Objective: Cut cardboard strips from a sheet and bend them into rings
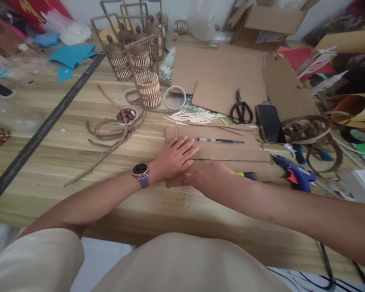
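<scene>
My left hand (178, 159) lies on a piece of brown cardboard (231, 153), its fingers spread and pressing down. Close beside it, my right hand (208, 177) is closed low at the cardboard's left part. Whatever its fingers grip is hidden beneath the hand. A yellow and black handle (250, 175) shows just past the right wrist; I cannot tell whether it reaches into that hand. On the cardboard, above the hands, rests a black-and-clear pen (220, 140).
Scissors (241, 109), a phone (270, 123) and a blue glue gun (298, 172) lie to the right. Matchsticks (197, 117) are scattered behind. Small stick-walled lanterns (140, 56), a bowl (127, 116) and cardboard strips (109, 138) are at left, with a long black ruler (48, 123).
</scene>
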A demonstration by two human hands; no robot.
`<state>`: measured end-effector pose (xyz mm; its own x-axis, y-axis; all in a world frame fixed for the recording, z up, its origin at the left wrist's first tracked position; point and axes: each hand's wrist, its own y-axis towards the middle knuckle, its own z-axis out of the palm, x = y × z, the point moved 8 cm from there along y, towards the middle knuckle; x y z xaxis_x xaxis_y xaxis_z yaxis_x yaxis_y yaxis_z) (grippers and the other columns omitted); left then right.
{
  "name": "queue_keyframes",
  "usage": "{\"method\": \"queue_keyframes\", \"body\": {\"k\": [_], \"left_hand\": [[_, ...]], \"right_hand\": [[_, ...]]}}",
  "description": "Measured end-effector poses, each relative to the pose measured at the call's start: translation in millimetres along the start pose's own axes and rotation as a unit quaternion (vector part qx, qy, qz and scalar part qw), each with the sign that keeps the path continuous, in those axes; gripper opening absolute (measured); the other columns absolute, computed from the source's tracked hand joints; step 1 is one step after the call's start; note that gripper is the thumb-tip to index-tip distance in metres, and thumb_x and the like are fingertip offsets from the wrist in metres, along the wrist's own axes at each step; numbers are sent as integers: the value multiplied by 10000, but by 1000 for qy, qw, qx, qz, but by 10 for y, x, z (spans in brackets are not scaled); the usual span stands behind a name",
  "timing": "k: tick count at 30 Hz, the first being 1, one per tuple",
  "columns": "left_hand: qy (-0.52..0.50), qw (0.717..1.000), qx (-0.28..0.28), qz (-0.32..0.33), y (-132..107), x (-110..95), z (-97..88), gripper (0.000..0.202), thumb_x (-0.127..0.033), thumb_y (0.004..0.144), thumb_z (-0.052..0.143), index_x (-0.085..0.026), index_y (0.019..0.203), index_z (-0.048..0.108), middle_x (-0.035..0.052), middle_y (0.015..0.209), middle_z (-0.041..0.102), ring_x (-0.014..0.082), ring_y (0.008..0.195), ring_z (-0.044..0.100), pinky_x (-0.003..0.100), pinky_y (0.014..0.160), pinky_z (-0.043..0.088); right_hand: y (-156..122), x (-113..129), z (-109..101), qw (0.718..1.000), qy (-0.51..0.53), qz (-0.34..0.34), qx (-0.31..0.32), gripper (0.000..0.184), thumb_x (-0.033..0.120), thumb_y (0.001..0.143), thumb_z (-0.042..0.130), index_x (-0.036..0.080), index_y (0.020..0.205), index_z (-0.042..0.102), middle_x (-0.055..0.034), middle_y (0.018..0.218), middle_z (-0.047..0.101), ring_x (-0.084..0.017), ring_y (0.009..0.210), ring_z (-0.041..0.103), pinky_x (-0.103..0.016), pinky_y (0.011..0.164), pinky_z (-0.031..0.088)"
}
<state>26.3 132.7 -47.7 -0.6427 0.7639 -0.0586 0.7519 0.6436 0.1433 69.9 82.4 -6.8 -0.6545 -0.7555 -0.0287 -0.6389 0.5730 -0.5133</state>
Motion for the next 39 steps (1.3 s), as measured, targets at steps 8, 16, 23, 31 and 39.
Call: {"method": "queue_keyframes", "body": {"k": [8,16,23,31,39], "left_hand": [[8,1000,-8,0,-3,1,-17,492,-381,1056,362,-154,1480,465,142,1578,407,340,1454,368,512,1160,323],[11,1000,-13,-1,-6,3,4,492,-372,1054,369,-153,1486,459,147,1583,398,338,1452,368,505,1166,309],[19,1000,-15,10,-2,9,43,489,-359,1057,364,-150,1494,440,144,1591,385,339,1464,344,499,1166,291],[14,1000,-17,8,-6,15,39,488,-362,1056,373,-158,1496,434,141,1592,384,326,1467,339,484,1169,288],[5,1000,-21,-1,-2,20,50,489,-359,1053,383,-169,1501,435,137,1589,391,317,1474,332,488,1180,280]], "right_hand": [[-302,-469,328,997,-26,51,51,379,44,893,523,227,1193,666,-61,809,760,-218,716,726,-260,514,342],[-249,-264,133,999,6,26,-28,273,252,1004,441,212,1126,682,-51,731,733,-192,640,666,-261,522,312],[128,68,151,993,-76,-23,-87,290,59,903,498,103,1142,657,-158,965,747,-251,815,719,-262,534,394],[126,101,90,994,-85,-44,-60,315,34,904,471,119,1138,664,-157,960,749,-266,834,732,-277,556,453],[141,163,15,997,-74,-22,-25,308,-10,861,492,129,1058,685,-167,962,740,-260,874,721,-282,609,489]]}}
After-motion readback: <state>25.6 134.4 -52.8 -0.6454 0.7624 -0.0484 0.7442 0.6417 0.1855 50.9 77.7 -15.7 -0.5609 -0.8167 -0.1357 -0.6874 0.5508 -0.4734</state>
